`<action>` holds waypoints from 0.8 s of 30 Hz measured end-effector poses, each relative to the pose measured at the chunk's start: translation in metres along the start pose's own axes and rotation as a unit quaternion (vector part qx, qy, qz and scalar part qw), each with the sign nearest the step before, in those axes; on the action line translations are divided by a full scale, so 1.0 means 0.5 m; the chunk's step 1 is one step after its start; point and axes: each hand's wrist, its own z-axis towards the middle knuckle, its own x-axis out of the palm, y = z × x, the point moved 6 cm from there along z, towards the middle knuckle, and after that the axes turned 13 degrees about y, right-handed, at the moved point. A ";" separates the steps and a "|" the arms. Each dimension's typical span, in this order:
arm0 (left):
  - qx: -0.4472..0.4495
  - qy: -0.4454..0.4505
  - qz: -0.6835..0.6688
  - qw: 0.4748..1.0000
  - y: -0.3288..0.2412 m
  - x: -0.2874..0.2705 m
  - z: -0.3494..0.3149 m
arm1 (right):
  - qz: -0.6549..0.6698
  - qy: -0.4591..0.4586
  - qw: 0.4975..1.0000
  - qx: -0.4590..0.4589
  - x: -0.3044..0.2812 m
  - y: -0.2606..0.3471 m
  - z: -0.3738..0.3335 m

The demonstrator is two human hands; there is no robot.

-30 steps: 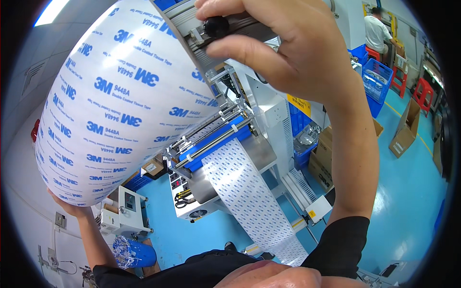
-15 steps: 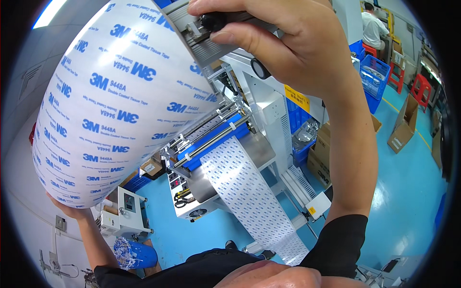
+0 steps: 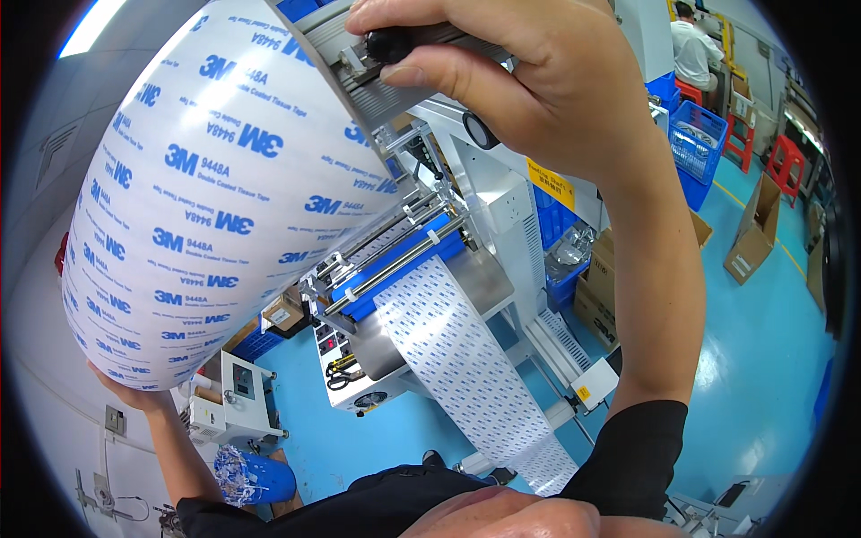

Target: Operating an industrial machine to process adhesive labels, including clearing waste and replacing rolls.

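A large white roll of tape [image 3: 206,193] with blue print fills the upper left, close in front of me. At its lower left end, my left hand [image 3: 134,393] touches the roll, its fingers hidden behind it. My right hand [image 3: 529,81] pinches a black knob [image 3: 389,45] between thumb and fingers. That knob sits on a grey ribbed metal bar [image 3: 381,97] at the roll's right end. Below, a printed web of the same look [image 3: 475,359] runs from a blue roller [image 3: 363,300] on the machine down toward my body.
Black-handled scissors [image 3: 343,380] and a yellow cutter [image 3: 341,364] lie on the machine's edge. A blue bin of scraps [image 3: 269,480] stands lower left. Cartons [image 3: 753,235], blue crates [image 3: 698,139] and red stools [image 3: 786,166] stand at right; a person in white [image 3: 695,54] sits far back.
The roll, the knob and my right hand have shifted slightly left and down in the view. Both hands stay in the same places on the roll and the knob.
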 end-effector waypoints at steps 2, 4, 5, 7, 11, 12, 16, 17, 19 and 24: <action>-0.002 0.004 0.012 1.000 0.001 -0.010 0.001 | 0.002 0.003 1.000 0.006 0.001 0.001 -0.001; -0.009 -0.016 0.025 1.000 -0.007 0.008 -0.003 | 0.001 0.008 1.000 0.006 0.002 0.005 0.001; -0.016 -0.035 0.036 0.999 -0.009 0.014 -0.004 | 0.000 0.008 1.000 0.007 -0.001 0.004 0.001; -0.014 -0.029 0.035 0.999 -0.007 0.011 -0.002 | 0.018 0.012 1.000 -0.002 -0.006 0.002 0.002; -0.018 -0.050 0.040 0.998 -0.012 0.047 -0.005 | 0.002 0.027 0.999 0.016 -0.003 0.005 0.004; -0.019 -0.050 0.041 0.998 -0.010 0.046 -0.005 | 0.002 0.031 0.999 0.029 -0.002 0.005 0.003; -0.009 -0.037 0.039 0.998 -0.015 0.037 -0.001 | -0.011 0.035 0.999 0.037 0.002 0.001 0.007; -0.007 -0.035 0.035 0.999 -0.015 0.039 0.001 | -0.015 0.037 0.998 0.038 0.000 0.000 0.007; -0.012 -0.041 0.029 0.999 -0.013 0.036 0.003 | -0.022 0.033 0.998 0.041 -0.009 0.001 0.006; -0.027 -0.049 0.005 0.998 -0.024 0.049 -0.003 | 0.103 0.028 0.992 0.070 -0.025 0.008 0.011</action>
